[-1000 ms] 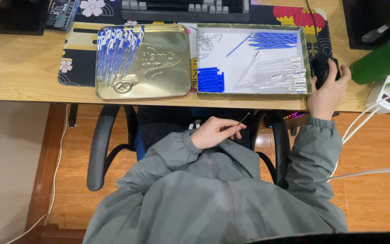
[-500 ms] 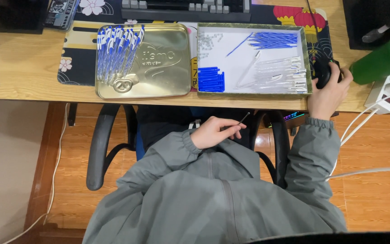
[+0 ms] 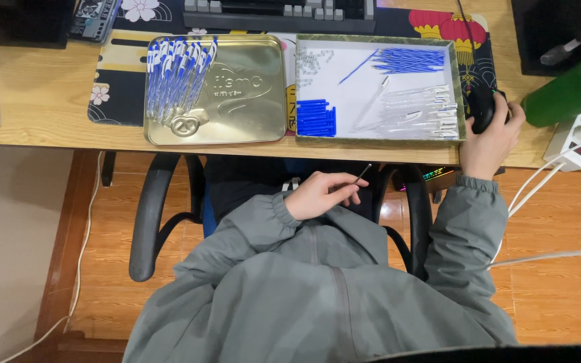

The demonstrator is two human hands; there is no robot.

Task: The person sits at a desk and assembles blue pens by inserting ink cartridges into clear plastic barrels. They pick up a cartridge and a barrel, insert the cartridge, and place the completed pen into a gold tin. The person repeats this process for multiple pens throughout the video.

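Grey-sleeved, the left hand (image 3: 317,195) pinches a thin refill (image 3: 362,173) between thumb and fingertips, held over the lap just below the counter (image 3: 48,101) edge, while the right hand (image 3: 489,138) lies curled over a black mouse (image 3: 484,111) beside the white tray (image 3: 458,81) of clear barrels (image 3: 418,111), blue caps (image 3: 316,117) and blue refills (image 3: 411,59). Pen assembly looks paused with the refill ready. Finished pens (image 3: 176,74) lie on the gold lid (image 3: 243,94), so the refill likely needs a barrel from the tray, which calls for the right hand to let go of the mouse.
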